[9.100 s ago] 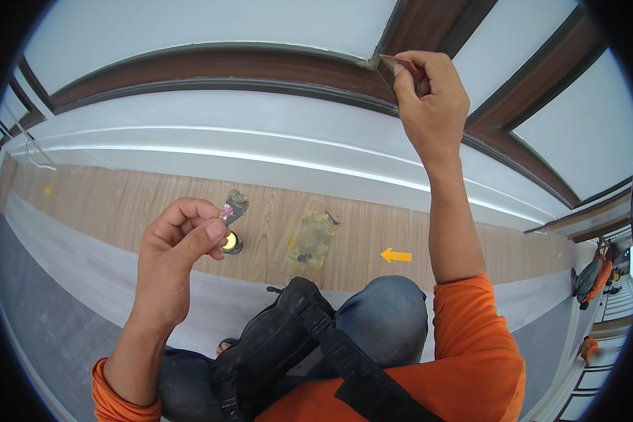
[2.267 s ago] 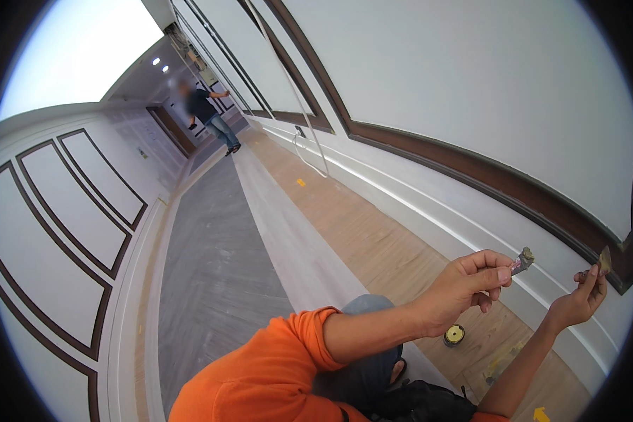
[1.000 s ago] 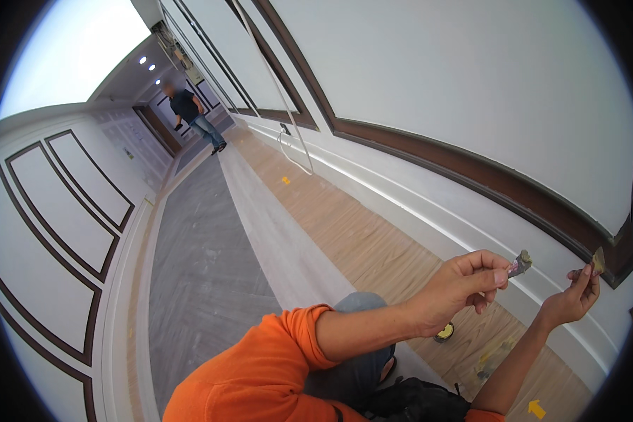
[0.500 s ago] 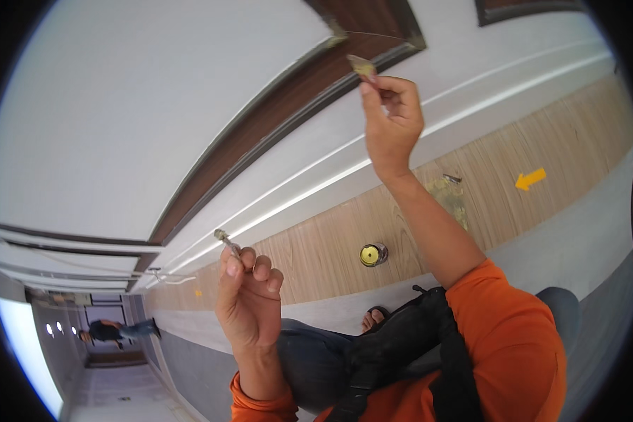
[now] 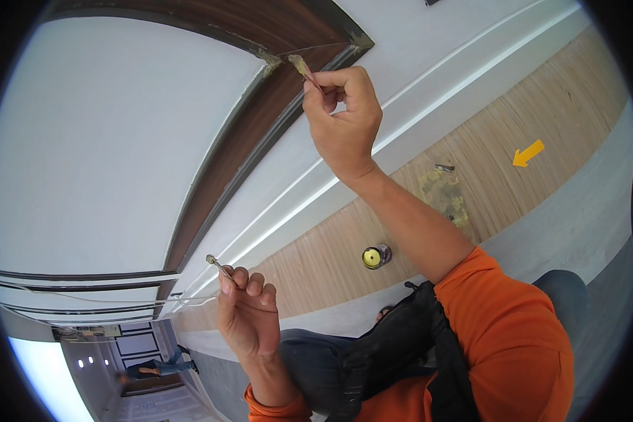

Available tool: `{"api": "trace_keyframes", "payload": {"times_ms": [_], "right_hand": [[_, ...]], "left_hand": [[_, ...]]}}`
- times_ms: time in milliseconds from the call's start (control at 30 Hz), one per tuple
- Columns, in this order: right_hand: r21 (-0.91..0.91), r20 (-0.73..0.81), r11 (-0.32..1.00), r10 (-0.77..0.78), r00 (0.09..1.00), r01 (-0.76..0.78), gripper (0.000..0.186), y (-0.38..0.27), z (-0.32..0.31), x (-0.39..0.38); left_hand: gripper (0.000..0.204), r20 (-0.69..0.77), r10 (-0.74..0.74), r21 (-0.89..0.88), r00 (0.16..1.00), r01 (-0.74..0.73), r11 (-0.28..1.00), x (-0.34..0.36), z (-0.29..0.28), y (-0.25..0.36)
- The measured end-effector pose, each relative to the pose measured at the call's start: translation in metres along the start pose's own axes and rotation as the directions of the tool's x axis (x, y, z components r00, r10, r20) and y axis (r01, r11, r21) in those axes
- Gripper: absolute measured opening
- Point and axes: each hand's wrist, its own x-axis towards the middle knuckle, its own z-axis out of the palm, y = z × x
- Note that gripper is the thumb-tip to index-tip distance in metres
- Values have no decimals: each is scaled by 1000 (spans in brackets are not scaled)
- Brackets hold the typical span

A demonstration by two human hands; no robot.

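Observation:
My right hand pinches a small putty scraper, its blade smeared with yellowish putty. The blade is close to the inner corner of a dark brown wooden frame on the white wall; whether it touches is hard to tell. A rough patch of putty covers that corner. Lower down, my left hand grips a thin tool between thumb and fingers. A lump of putty sits on the tool's tip, and its exact kind is unclear.
On the wood-look floor stands an open tin showing yellow inside. Beyond my right forearm lies a putty-stained patch with a small metal piece. A yellow arrow marks the floor. A white cable and a distant person are at left.
The whole view has shifted, so the frame sits farther left in it. My right hand has stayed by the frame's corner, with the scraper slightly turned. My left hand keeps its tool.

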Motion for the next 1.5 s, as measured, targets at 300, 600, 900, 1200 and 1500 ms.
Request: {"api": "trace_keyframes", "payload": {"times_ms": [300,600,900,1200,1500], "right_hand": [[11,82,999,53,995,-54,15,-2,3,-6],[138,5,976,168,986,-167,13,4,3,-11],[136,226,990,-75,971,45,14,-25,-5,-28],[-116,629,933,-197,752,341,10,-88,5,70],[-530,793,743,264,549,408,13,-141,-15,120]], "left_hand": [[18,-29,-4,16,1000,4,1000,5,4,-3],[19,-50,22,18,999,-21,1000,0,1,-3],[17,-120,52,61,991,-45,997,-5,12,9],[16,-48,9,123,999,-3,992,5,11,14],[12,81,-152,60,985,148,987,26,9,-4]]}}
